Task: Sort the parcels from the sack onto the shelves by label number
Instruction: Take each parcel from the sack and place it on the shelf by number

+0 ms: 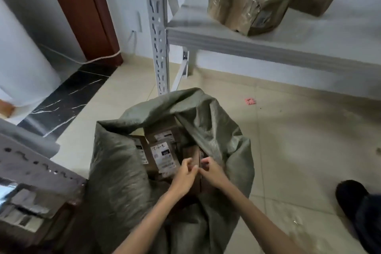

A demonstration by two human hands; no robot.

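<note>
While both hands reach into sack (127, 171), parcel (190, 153) touches fingers (186, 163).

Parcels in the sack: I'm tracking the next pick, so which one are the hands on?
The plain brown box at the sack's right side, beside the white-labelled parcel.
</note>
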